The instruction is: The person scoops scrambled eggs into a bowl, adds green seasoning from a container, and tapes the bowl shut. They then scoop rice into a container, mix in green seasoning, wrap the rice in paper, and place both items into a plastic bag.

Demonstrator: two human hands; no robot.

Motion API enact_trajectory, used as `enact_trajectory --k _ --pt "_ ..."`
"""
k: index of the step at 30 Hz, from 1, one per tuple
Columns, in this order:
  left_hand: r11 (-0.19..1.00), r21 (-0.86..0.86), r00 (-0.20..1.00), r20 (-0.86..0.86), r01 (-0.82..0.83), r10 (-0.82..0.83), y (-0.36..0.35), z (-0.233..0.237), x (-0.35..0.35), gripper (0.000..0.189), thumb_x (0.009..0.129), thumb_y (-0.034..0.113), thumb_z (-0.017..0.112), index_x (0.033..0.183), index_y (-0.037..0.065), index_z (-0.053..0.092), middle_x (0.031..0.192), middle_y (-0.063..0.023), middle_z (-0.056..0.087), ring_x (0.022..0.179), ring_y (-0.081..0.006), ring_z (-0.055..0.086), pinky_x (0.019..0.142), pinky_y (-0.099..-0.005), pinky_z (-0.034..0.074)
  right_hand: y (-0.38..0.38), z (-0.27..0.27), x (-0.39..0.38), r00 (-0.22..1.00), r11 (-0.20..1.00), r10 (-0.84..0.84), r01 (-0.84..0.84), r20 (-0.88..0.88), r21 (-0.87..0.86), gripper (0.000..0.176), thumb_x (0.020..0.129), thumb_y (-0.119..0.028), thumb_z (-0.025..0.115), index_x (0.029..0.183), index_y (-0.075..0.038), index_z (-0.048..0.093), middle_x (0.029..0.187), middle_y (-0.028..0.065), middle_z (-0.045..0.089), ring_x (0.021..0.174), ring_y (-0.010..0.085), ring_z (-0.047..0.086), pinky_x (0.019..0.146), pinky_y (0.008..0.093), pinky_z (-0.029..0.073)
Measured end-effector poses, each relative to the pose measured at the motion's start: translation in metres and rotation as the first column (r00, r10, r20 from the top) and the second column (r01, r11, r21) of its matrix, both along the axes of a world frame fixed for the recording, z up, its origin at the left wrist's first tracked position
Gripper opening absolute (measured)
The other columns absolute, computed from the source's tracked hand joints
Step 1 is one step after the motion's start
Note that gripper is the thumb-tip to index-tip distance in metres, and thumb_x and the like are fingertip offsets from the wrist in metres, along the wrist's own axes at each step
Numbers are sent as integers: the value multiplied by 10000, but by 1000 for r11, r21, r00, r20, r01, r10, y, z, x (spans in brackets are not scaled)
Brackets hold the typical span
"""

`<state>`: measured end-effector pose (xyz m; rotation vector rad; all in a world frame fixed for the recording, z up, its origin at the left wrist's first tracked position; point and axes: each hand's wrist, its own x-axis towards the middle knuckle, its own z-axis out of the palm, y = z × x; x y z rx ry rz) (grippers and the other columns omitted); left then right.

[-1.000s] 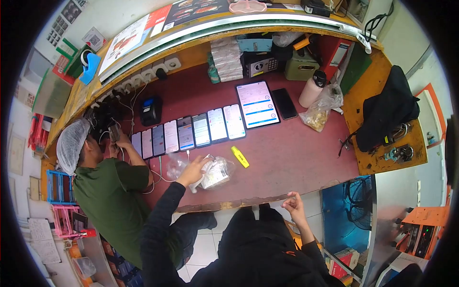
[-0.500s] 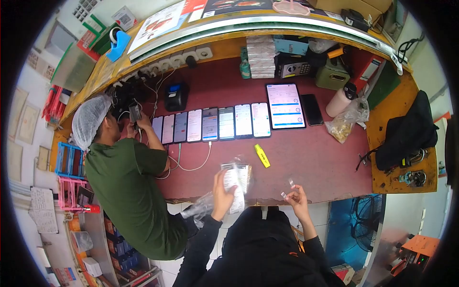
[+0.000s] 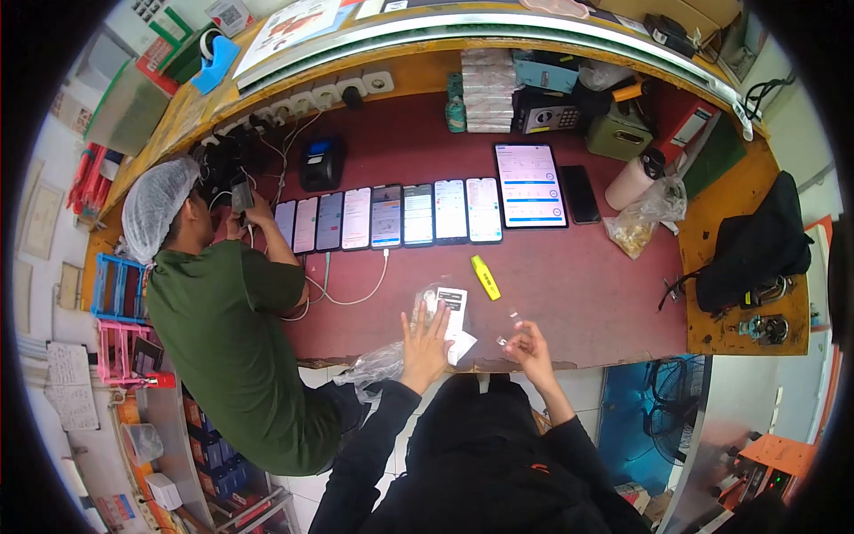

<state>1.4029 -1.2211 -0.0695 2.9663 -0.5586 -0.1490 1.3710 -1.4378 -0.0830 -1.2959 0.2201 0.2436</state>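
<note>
My left hand (image 3: 425, 349) lies flat with its fingers spread, pressing on a clear plastic bag (image 3: 375, 363) near the table's front edge. A white printed slip (image 3: 455, 308) shows beyond its fingertips, and a folded white paper corner (image 3: 462, 347) sticks out to the right. Whatever lies beneath the palm is hidden. To the right, my right hand (image 3: 532, 351) pinches small clear strips that look like tape (image 3: 513, 314), held just above the table edge. A yellow highlighter (image 3: 486, 278) rests on the table beyond both hands.
A row of several phones (image 3: 386, 216), a tablet (image 3: 529, 187) and a dark phone (image 3: 580, 195) lie across the red table (image 3: 605, 294). White cables (image 3: 360, 307) run at left. A person in a green shirt (image 3: 233, 347) works there. A bottle (image 3: 633, 182) stands at right.
My left hand has lowered the slip and bag onto the table and opened flat over them. My right hand has moved left with the clear strips.
</note>
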Motion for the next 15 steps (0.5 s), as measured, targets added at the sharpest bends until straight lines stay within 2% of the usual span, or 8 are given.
enact_trajectory --k 3,8,10,11,15 --pt "999 -21 999 -1 -44 44 -2 1 -1 617 796 324 502 1332 115 279 1418 -25 177 1309 -311 95 1012 -574 32 18 5 26 996 998 28 -24 80 -53 368 756 79 540 1060 -71 398 717 11 544 707 81 530 667 213 411" --pt "997 -65 999 -37 30 -33 7 2 7 659 781 299 536 1338 90 254 1413 -14 191 1303 -328 103 1007 -578 22 54 -15 65 980 980 99 -66 174 -186 374 754 33 573 1060 -73 386 690 16 542 667 88 538 616 229 422" --pt "996 -75 998 -47 45 -49 9 0 8 667 782 298 536 1342 88 241 1412 -12 194 1302 -330 102 1006 -579 22 69 -19 72 984 891 105 -30 143 -453 400 732 -23 626 1052 -61 388 616 29 541 577 99 537 545 245 424" --pt "996 -86 997 -59 37 -42 9 -1 8 674 780 297 541 1346 95 235 1414 -13 191 1302 -334 99 1006 -579 22 76 -21 74 985 846 65 29 158 -532 459 706 -64 669 1055 -58 371 568 39 536 524 110 533 495 256 419" --pt "993 -119 996 -90 -3 -8 9 -4 10 694 771 302 556 1350 105 227 1416 -12 184 1301 -343 88 1005 -581 25 84 -49 71 991 837 -42 103 125 -538 479 708 -66 672 1066 -68 353 564 23 535 537 97 531 496 247 414"
